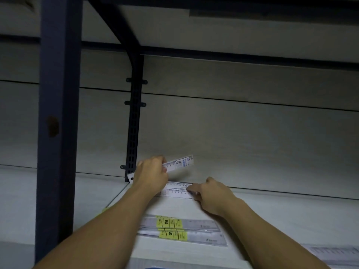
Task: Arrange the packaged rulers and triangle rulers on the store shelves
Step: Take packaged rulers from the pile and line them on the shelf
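A packaged ruler (179,163) is pinched in the left hand (150,172) and held tilted above the shelf (272,210), its scale showing 11 and 15. The right hand (210,193) grips the end of a flat ruler (177,190) lying against the back wall, numbered 1 to 9. Nearer, two long rulers (186,230) carry yellow labels (170,223), whose print seems too blurred to read

Both hands (150,174) on packaged rulers (179,163)
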